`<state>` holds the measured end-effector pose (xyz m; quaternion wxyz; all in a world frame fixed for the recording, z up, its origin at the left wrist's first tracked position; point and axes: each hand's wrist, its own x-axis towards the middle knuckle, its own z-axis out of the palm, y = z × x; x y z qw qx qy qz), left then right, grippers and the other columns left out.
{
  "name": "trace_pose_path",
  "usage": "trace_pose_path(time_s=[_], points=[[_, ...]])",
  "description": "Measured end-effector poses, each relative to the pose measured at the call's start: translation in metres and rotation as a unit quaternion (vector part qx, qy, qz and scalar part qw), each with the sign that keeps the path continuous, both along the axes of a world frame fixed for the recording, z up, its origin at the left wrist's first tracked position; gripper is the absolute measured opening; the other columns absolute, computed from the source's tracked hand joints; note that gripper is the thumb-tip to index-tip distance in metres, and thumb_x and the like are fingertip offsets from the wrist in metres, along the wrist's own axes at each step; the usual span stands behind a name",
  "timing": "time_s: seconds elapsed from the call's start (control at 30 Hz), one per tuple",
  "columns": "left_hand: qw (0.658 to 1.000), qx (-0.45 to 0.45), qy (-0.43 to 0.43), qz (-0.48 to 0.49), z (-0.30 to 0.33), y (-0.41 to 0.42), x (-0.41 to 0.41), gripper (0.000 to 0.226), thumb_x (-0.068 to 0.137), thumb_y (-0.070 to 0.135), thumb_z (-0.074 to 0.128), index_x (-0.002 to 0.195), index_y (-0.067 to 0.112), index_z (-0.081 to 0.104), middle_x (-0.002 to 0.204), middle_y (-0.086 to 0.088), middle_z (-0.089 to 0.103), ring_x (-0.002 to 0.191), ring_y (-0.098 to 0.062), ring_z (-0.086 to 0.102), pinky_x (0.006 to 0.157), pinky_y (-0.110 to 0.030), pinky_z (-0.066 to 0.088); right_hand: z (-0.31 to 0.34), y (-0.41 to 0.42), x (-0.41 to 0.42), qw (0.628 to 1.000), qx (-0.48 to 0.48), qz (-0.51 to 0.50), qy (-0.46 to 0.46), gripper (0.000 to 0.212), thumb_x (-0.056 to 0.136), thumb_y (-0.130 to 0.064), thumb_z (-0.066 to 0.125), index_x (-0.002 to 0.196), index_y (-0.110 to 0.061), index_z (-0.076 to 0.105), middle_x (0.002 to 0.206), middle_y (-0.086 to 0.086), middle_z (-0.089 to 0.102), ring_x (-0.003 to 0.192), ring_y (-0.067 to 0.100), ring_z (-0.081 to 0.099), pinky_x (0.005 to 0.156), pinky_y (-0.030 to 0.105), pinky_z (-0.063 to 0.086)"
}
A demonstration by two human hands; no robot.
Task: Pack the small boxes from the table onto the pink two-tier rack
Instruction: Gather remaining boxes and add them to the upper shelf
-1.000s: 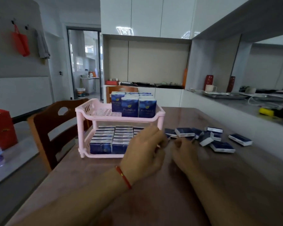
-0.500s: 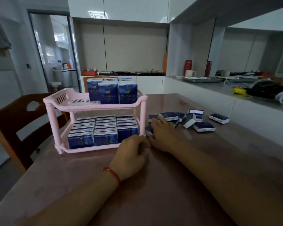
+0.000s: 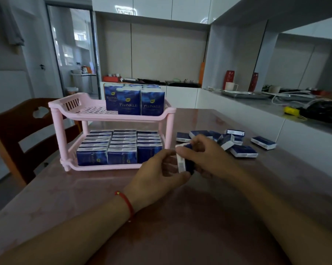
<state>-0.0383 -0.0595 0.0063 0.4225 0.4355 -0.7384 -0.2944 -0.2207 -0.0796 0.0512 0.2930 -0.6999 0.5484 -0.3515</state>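
**Both hands on one box, with the rack up and to the left**

The left hand (image 3: 159, 176) and the right hand (image 3: 203, 155) meet just above the table (image 3: 180, 217), sharing a single small blue box (image 3: 183, 161); the left hand's fingers curl round its lower end, thumb beneath, while the right hand's fingers pinch its upper end; a red cord bracelet (image 3: 126, 202) circles the left wrist; the box stands on end between them, its long axis close to upright, a narrow white edge turned toward the camera.

The pink two-tier rack (image 3: 111, 116) stands just beyond and to the left of the hands, so the left hand is the nearer one; its lower tier (image 3: 105, 167) looks packed full, with three rows of blue boxes front to back; the upper tier (image 3: 88, 109) holds a cluster of upright Twinkle boxes (image 3: 134, 102) at its right end, with bare perforated shelf showing to their left; by my judgement the held box belongs there, lifted up and leftward and kept upright to match its neighbours.

The loose boxes (image 3: 228, 142) still to be packed lie scattered on the table just behind the right hand, some flat and some tilted against one another, one apart at the far right; a wooden chair (image 3: 18, 131) stands left of the rack; a kitchen counter (image 3: 276, 104) runs along the right.
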Motion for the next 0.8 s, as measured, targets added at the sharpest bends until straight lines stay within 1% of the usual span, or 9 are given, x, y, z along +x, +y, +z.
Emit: trace_pose_path(time_s=[0.13,0.2,0.27,0.37,0.47,0.53,0.67,0.73,0.8], points=[[0.998,-0.013,0.051,0.039,-0.003,-0.003,0.000,0.036,0.084,0.022,0.078,0.112,0.036,0.059,0.104,0.015,0.069,0.096,0.001,0.066,0.080,-0.009,0.051,-0.002,0.003,0.013,0.999,0.026,0.034,-0.013,0.055,0.088,-0.072,0.044,0.098,-0.020,0.059,0.064,-0.003,0.064,0.043,0.008,0.047,0.043,0.025,0.039],[0.994,0.015,0.083,0.062,-0.004,-0.006,0.003,0.029,0.084,0.022,0.078,0.105,0.029,0.060,0.096,0.009,0.071,0.088,-0.003,0.068,0.073,-0.013,0.053,-0.005,-0.030,0.001,0.996,-0.064,-0.062,0.015,0.038,0.099,-0.054,0.046,0.094,-0.021,0.064,0.085,-0.001,0.069,0.063,0.011,0.059,0.059,0.030,0.048],[0.991,0.040,0.104,0.071,-0.004,-0.009,0.005,0.029,0.084,0.027,0.078,0.104,0.022,0.058,0.094,0.004,0.072,0.086,-0.005,0.070,0.078,-0.023,0.058,-0.008,-0.068,-0.018,0.961,-0.140,-0.152,0.183,0.021,0.095,-0.039,0.058,0.107,-0.022,0.062,0.111,0.003,0.066,0.097,0.019,0.063,0.083,0.040,0.053],[0.989,0.055,0.130,0.041,-0.005,-0.009,0.006,0.025,0.088,0.026,0.074,0.104,0.020,0.056,0.101,-0.003,0.073,0.093,-0.015,0.073,0.083,-0.042,0.061,-0.016,-0.109,-0.034,0.912,-0.153,-0.138,0.354,0.047,0.095,-0.035,0.058,0.139,-0.023,0.046,0.143,0.005,0.049,0.126,0.028,0.050,0.102,0.049,0.044],[0.986,0.064,0.155,0.025,-0.003,-0.006,0.005,0.021,0.091,0.016,0.071,0.105,0.015,0.055,0.103,-0.009,0.072,0.087,-0.015,0.074,0.071,-0.032,0.062,-0.025,-0.124,-0.033,0.889,-0.152,-0.117,0.415,0.048,0.096,-0.030,0.054,0.142,-0.030,0.040,0.148,0.001,0.047,0.134,0.026,0.043,0.111,0.053,0.027],[0.984,0.072,0.159,0.025,-0.003,-0.006,0.006,0.021,0.091,0.009,0.069,0.106,0.015,0.055,0.103,-0.009,0.072,0.085,-0.014,0.074,0.068,-0.027,0.061,-0.033,-0.129,-0.032,0.854,-0.190,-0.141,0.462,0.042,0.095,-0.025,0.056,0.135,-0.028,0.046,0.138,0.003,0.058,0.128,0.028,0.050,0.110,0.050,0.027],[0.991,0.056,0.119,0.031,-0.007,-0.009,0.010,0.029,0.088,0.009,0.069,0.109,0.025,0.058,0.106,0.001,0.072,0.094,-0.011,0.072,0.086,-0.035,0.060,-0.028,-0.121,-0.033,0.791,-0.274,-0.174,0.519,0.033,0.089,-0.028,0.067,0.119,-0.022,0.055,0.113,0.006,0.071,0.103,0.029,0.062,0.093,0.043,0.043],[0.992,0.040,0.111,0.042,-0.009,-0.011,0.011,0.033,0.087,0.014,0.071,0.116,0.027,0.059,0.109,0.005,0.073,0.097,-0.008,0.071,0.088,-0.037,0.060,-0.019,-0.102,-0.033,0.808,-0.317,-0.177,0.465,0.025,0.093,-0.024,0.060,0.116,-0.016,0.060,0.104,0.010,0.072,0.094,0.031,0.063,0.084,0.042,0.048],[0.993,0.018,0.097,0.057,-0.009,-0.008,0.013,0.036,0.085,0.026,0.071,0.119,0.030,0.059,0.112,0.009,0.072,0.100,-0.008,0.071,0.091,-0.041,0.059,-0.008,-0.071,-0.029,0.866,-0.337,-0.169,0.328,0.023,0.095,-0.022,0.058,0.115,-0.011,0.064,0.099,0.011,0.071,0.086,0.029,0.063,0.076,0.038,0.050]])
